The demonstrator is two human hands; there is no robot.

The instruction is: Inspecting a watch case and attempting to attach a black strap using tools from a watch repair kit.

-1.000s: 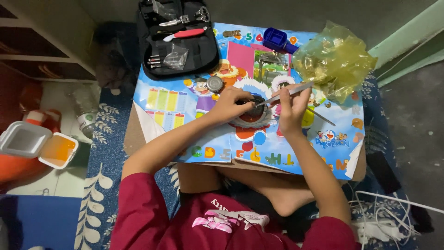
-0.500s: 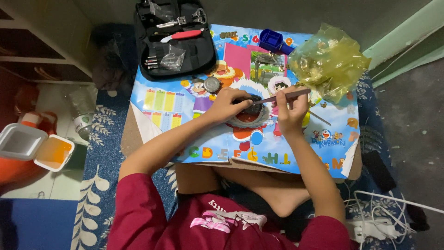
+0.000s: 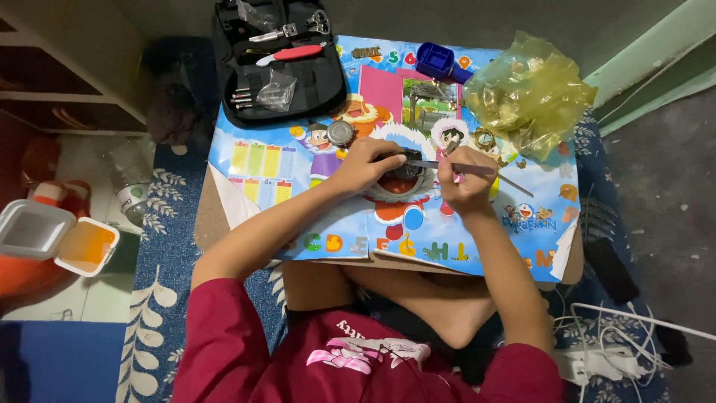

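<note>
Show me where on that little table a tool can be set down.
Freest patch: the table's near-left part, between the black tool case and the left forearm. A second patch lies at the near-right corner, right of the right hand. Crowded: the centre, where the left hand holds a small dark object, and the far right under the yellow plastic bag.

This looks like a room in a home, used as a makeshift repair spot on the floor. A person sits cross-legged on a blue rug (image 3: 160, 298) with a white leaf pattern, at a low table (image 3: 205, 216) covered by a bright children's cartoon poster (image 3: 298, 160) with letters and number charts. An open black tool case (image 3: 280, 63) lies at its far edge beside a crumpled yellowish plastic bag (image 3: 529, 93). Wooden shelving (image 3: 67, 82) stands to one side, and a white power strip (image 3: 604, 366) with tangled cables lies on the floor.
</note>
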